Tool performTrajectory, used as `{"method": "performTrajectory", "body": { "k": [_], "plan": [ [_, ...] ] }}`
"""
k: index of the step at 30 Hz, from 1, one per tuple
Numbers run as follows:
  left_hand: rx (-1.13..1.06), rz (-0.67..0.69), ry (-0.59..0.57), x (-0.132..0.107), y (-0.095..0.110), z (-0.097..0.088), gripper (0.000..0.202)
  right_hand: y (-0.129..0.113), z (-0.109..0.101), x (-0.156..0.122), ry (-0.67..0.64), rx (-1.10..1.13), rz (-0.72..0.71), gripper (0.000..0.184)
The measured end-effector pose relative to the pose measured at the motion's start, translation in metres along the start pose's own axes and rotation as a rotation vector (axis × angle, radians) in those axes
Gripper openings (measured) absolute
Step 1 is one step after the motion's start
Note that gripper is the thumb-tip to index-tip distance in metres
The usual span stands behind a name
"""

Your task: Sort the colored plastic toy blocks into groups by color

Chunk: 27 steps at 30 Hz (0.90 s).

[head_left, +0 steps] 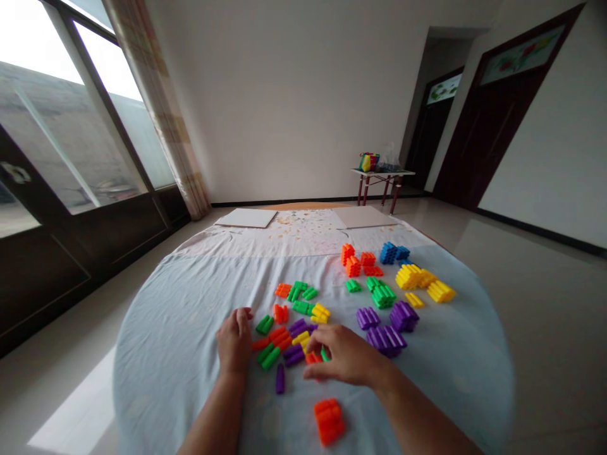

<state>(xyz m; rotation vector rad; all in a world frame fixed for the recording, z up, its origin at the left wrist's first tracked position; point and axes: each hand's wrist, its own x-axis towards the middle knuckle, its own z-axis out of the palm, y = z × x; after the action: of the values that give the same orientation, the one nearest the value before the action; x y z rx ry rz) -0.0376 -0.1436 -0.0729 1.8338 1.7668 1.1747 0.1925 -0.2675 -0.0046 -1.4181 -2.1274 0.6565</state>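
Note:
My left hand (234, 341) rests on the cloth at the left of a loose pile of plastic building pieces, its fingers loosely bent and nothing visible in them. A green piece (264, 325) and an orange-red piece (260, 344) lie closest to it. Over the pile's right side is my right hand (346, 355), thumb and forefinger apart. Beneath its fingers show an orange piece (313, 358) and a bit of green (324, 354), partly hidden. A single purple piece (280, 379) lies between the hands, and a joined orange block (329, 421) sits nearer to me.
Colour-sorted groups stand at the right: orange (353, 266), blue (387, 253), yellow (410, 277), green (381, 292) and purple (386, 341). Two flat boards (247, 218) (364, 217) lie at the table's far end. A small side table (383, 172) holds bags by the wall.

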Motion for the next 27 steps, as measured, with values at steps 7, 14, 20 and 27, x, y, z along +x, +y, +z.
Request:
{"method": "performTrajectory", "body": {
  "k": [7,14,20,27],
  "plan": [
    [0.009,-0.004,-0.008,-0.001,-0.001,0.003,0.04,-0.011,0.015,-0.032,-0.39,-0.278,-0.079,0.046],
    [-0.01,0.014,-0.024,0.001,0.0,0.002,0.04,-0.002,0.007,-0.009,-0.02,-0.291,-0.096,0.041],
    [-0.022,-0.002,-0.024,0.001,0.001,0.002,0.04,0.021,0.016,0.01,0.13,-0.275,-0.056,0.05],
    [-0.046,-0.006,-0.019,0.0,0.003,-0.002,0.04,0.017,0.023,0.012,0.295,-0.228,0.058,0.037]
  ]
}}
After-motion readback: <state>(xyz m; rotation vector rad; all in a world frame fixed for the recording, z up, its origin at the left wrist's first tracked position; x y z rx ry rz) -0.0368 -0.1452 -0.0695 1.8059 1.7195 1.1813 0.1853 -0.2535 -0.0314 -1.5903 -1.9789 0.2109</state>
